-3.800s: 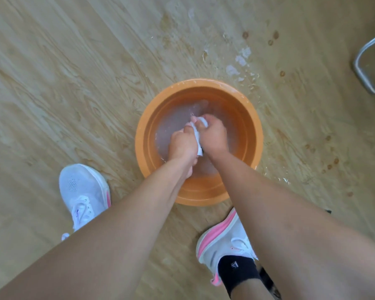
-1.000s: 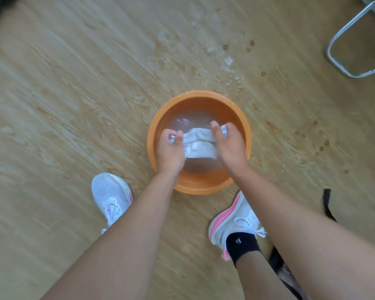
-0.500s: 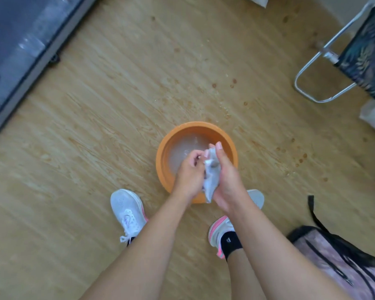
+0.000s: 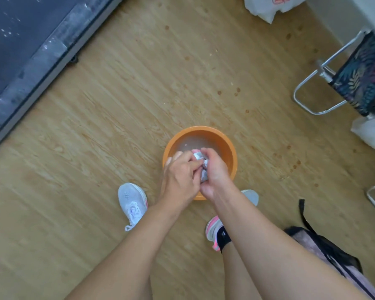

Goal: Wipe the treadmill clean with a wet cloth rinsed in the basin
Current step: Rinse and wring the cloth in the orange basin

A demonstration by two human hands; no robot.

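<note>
- Well off to the upper left of my left hand lies the treadmill. Its dark deck is speckled with pale marks, and its grey side rail runs along the wooden floor.
- Just below and to the left of my left hand stands my left shoe, which is white.
- My left hand is curled tight around the cloth, back of the hand up, pressed against my right hand.
- The cloth is a white wad squeezed between my two hands. Only small folds of it show between the fingers.
- Beneath both hands the orange basin sits on the floor with cloudy water in it. My hands cover its near side.
- My right hand grips the same wad, fingers wrapped over its top.
- Below my right wrist is my right shoe, white and pink, with a black sock.
- To the lower right of my right hand lies a pink and black bag.
- Well up to the right stands a folding stool with a leaf-print seat, and a white plastic bag lies just beside it.
</note>
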